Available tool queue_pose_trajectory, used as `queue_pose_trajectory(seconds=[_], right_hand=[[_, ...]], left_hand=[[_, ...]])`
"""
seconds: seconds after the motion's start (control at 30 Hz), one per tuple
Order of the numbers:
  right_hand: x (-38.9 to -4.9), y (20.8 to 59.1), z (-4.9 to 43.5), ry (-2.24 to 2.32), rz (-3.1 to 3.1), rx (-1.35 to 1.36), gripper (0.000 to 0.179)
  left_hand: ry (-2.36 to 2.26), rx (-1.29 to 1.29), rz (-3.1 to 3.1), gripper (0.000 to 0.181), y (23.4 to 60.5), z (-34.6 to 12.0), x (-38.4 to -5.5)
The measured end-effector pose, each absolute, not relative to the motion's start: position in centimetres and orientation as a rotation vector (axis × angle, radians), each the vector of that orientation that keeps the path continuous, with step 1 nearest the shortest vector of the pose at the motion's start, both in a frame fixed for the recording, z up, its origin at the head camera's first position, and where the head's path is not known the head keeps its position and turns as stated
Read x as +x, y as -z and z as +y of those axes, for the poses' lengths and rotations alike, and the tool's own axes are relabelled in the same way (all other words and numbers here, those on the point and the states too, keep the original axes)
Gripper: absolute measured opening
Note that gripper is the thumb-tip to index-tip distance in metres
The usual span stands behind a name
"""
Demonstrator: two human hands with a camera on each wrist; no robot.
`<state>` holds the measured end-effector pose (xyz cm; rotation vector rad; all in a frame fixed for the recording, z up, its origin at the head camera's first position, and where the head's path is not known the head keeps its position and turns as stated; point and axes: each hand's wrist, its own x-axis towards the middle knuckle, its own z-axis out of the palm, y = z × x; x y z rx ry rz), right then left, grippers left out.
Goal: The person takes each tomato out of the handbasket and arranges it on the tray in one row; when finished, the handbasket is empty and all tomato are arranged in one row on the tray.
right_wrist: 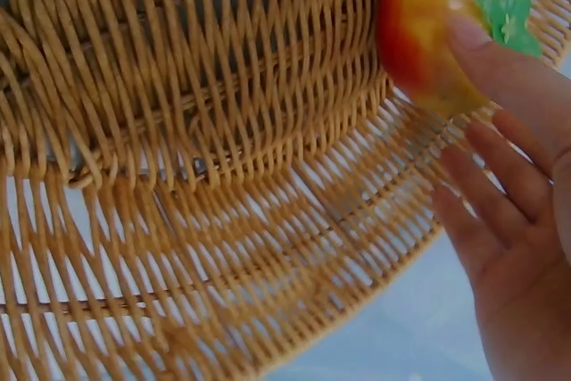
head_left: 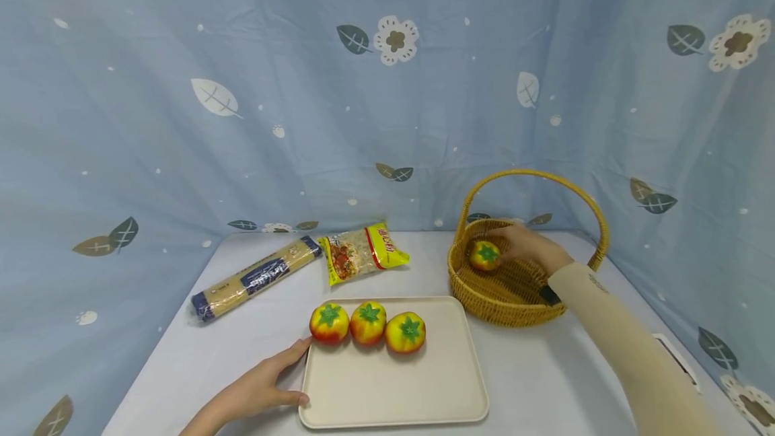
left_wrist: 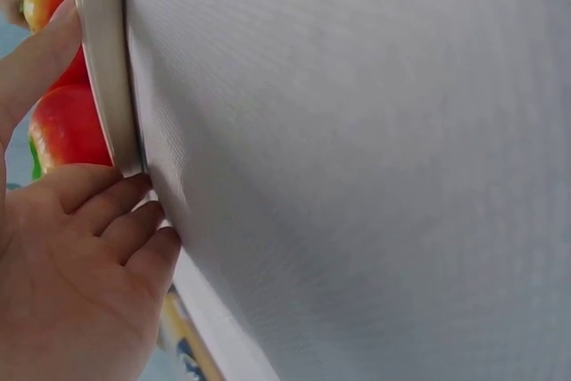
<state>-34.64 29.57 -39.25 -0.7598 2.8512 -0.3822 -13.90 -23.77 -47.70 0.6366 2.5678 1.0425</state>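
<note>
At the left edge of the beige tray point(head_left: 393, 395), my left hand point(head_left: 260, 385) touches the rim with thumb and fingers spread apart. Three red-and-yellow toy tomatoes with green leaf tops, a left one point(head_left: 329, 323), a middle one point(head_left: 368, 323) and a right one point(head_left: 406, 333), sit in a row along the tray's far side. My right hand point(head_left: 529, 247) reaches into the wicker basket point(head_left: 502, 311). There its thumb rests against another toy tomato point(right_wrist: 437, 33), while the other fingers extend beside it, fairly straight. The index fingertip is partly hidden.
Behind the tray lie a long pack of noodles point(head_left: 257, 279) and a yellow-and-clear food bag point(head_left: 363, 252). The basket's tall handle point(head_left: 533, 172) arches over my right hand. A blue patterned curtain point(head_left: 303, 120) hangs behind the white table point(head_left: 242, 342).
</note>
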Motion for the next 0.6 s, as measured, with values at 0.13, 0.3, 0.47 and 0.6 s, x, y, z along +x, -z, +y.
queue_pose_trajectory(seconds=[0.13,0.3,0.47,0.6], right_hand=[[-34.9,39.1,28.8,0.327,2.793,-0.73,0.067],[-35.1,39.2,28.3,0.348,2.76,-0.678,0.064],[-35.2,39.4,28.2,0.333,2.774,-0.651,0.065],[-35.3,39.7,28.2,0.317,2.781,-0.669,0.067]], left_hand=[[-1.051,0.652,2.571,0.098,47.7,-23.7,-13.9],[-1.065,0.644,2.553,0.097,47.8,-23.7,-13.9],[-1.066,0.621,2.547,0.097,47.8,-23.7,-13.9],[-1.062,0.626,2.556,0.097,47.7,-23.8,-13.9]])
